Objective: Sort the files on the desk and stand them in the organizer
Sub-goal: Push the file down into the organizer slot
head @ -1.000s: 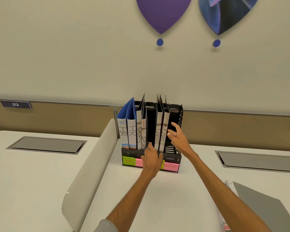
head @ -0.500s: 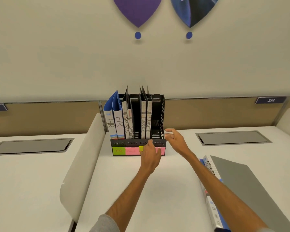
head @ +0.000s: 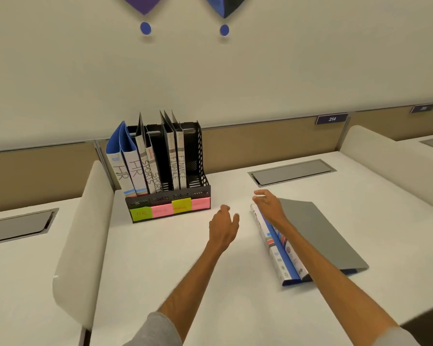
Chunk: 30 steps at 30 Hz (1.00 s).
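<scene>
Holds nothing: spreads the left hand (head: pixel 223 226) loosely just right of the organizer (head: pixel 168 208); hovers the right hand (head: pixel 269 206), fingers relaxed, over the far end of the files (head: pixel 280 245) lying flat further right of the organizer. Could catch only the grey cover (head: pixel 323 233) and fan the slippery stack. Seems to leave only the organizer's rightmost slot (head: pixel 196 156) free; risks misfiling, or toppling the leaning HR files (head: pixel 126 168) at its left.
</scene>
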### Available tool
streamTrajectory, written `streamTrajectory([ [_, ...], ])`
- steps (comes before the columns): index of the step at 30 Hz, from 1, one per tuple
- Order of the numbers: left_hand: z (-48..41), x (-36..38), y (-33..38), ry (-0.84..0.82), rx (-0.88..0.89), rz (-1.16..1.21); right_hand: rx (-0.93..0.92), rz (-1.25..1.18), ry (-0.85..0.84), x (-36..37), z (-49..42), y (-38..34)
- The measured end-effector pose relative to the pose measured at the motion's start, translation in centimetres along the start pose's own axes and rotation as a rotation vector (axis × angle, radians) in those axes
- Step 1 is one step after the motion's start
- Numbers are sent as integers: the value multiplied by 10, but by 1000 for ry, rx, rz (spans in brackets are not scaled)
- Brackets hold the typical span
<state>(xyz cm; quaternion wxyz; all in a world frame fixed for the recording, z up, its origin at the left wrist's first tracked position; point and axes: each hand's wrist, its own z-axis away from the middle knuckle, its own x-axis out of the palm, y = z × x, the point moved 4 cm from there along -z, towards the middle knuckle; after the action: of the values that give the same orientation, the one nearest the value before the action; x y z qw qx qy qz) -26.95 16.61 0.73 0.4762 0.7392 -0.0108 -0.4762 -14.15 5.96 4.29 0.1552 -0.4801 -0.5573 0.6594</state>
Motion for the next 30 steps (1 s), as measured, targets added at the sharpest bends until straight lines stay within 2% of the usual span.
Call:
streamTrajectory([
  [4,7,28,11,-75,11,5,62,66,54,-31,10,26],
  [12,8,90,48,-195,-28,82,202,-21,96,-86,16,89],
  [21,-14,150,83,-176,-121,37,249,40,14,-134,-6,148],
  [25,-16,175,90,-159,-222,49,280,65,-15,-153,-16,177],
  [30,-11,200,93,-123,-348,-167,284,188,-85,-164,-22,206],
])
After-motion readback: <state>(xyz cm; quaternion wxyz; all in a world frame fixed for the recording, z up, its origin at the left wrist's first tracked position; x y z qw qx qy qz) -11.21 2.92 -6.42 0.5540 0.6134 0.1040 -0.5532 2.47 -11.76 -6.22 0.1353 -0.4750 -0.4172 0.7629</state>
